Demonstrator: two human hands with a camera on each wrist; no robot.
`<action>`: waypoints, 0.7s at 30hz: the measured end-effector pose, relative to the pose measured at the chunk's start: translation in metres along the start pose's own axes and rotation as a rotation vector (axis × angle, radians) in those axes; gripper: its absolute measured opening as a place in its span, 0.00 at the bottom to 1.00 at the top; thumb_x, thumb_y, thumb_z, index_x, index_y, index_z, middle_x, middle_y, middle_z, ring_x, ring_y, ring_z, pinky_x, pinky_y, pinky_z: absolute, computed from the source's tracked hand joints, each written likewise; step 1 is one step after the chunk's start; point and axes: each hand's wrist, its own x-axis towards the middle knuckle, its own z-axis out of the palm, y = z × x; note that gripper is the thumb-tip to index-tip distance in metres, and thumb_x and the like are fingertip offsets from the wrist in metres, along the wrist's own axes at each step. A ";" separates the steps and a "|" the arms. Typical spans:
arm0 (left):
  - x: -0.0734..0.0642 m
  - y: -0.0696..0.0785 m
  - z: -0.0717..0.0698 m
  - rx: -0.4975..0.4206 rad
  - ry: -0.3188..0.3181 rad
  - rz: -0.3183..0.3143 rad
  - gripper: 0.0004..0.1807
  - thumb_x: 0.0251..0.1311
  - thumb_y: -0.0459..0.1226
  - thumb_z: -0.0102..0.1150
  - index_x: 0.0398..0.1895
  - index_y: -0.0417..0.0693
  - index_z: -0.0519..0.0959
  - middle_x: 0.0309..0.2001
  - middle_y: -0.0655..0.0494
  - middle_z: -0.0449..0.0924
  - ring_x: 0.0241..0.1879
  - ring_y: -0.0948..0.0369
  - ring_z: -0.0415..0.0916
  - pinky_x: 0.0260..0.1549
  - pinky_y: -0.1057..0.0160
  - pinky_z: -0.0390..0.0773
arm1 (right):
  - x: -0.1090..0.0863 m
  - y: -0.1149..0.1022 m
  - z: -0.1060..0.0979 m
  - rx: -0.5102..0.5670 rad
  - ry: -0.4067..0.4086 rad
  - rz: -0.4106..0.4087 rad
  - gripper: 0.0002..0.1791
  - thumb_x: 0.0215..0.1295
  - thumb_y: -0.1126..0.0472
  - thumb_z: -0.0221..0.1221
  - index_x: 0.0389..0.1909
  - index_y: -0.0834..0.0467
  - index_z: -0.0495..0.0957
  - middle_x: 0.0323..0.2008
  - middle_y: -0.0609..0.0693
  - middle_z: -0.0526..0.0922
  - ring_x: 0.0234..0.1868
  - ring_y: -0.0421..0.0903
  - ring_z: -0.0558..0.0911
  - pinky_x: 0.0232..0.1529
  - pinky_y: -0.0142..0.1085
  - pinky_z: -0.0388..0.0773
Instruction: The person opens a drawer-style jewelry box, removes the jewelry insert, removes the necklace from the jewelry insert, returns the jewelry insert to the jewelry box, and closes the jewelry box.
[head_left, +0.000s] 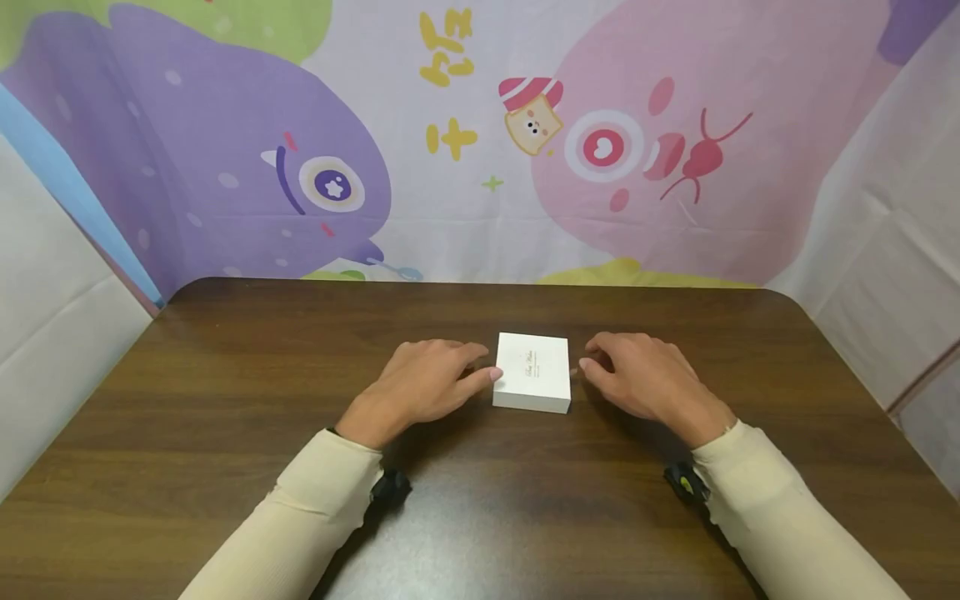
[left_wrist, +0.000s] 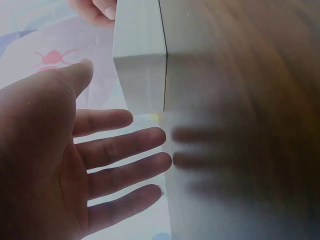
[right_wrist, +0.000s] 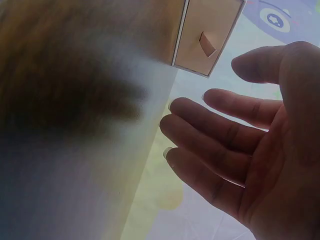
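Observation:
A flat white box with small gold lettering on its lid lies on the wooden table. On its left is my left hand, fingers spread and nearly straight. That thumb overlaps the box's left edge in the head view, but a gap shows in the left wrist view. My right hand is just right of the box, apart from it, with relaxed, slightly bent fingers holding nothing. In the right wrist view, a small ribbon-like pull tab sticks out of the box's right side, framed like a drawer front.
The dark brown wooden table has rounded far corners. Behind it hangs a cloth backdrop with purple and pink cartoon figures. Pale cloth also hangs at both sides. Each wrist carries a black strapped device, such as the one on the left.

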 end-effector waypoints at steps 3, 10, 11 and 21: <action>0.000 0.000 0.000 -0.002 0.011 0.011 0.29 0.73 0.60 0.43 0.63 0.53 0.78 0.54 0.56 0.84 0.51 0.56 0.81 0.39 0.48 0.79 | 0.000 0.000 0.000 -0.003 0.001 -0.002 0.19 0.71 0.48 0.56 0.52 0.55 0.83 0.45 0.49 0.86 0.43 0.49 0.84 0.36 0.49 0.79; 0.000 0.001 0.000 -0.010 0.016 0.018 0.30 0.73 0.59 0.46 0.67 0.53 0.73 0.47 0.57 0.85 0.45 0.58 0.83 0.35 0.51 0.79 | 0.000 0.000 0.000 -0.011 0.001 -0.005 0.19 0.71 0.48 0.55 0.52 0.55 0.83 0.44 0.48 0.86 0.42 0.49 0.84 0.34 0.47 0.79; 0.000 0.001 0.000 -0.011 0.010 0.012 0.30 0.72 0.59 0.46 0.68 0.53 0.73 0.45 0.58 0.85 0.44 0.58 0.83 0.35 0.52 0.79 | 0.000 0.000 0.000 -0.011 0.001 -0.005 0.19 0.71 0.48 0.55 0.52 0.54 0.83 0.43 0.48 0.86 0.42 0.49 0.84 0.33 0.47 0.79; 0.002 0.005 0.001 -0.003 -0.015 0.007 0.34 0.70 0.63 0.44 0.70 0.54 0.70 0.42 0.56 0.86 0.43 0.58 0.83 0.40 0.52 0.78 | 0.000 0.000 0.000 -0.004 -0.008 -0.003 0.18 0.71 0.48 0.56 0.51 0.54 0.83 0.43 0.47 0.86 0.41 0.48 0.83 0.34 0.47 0.78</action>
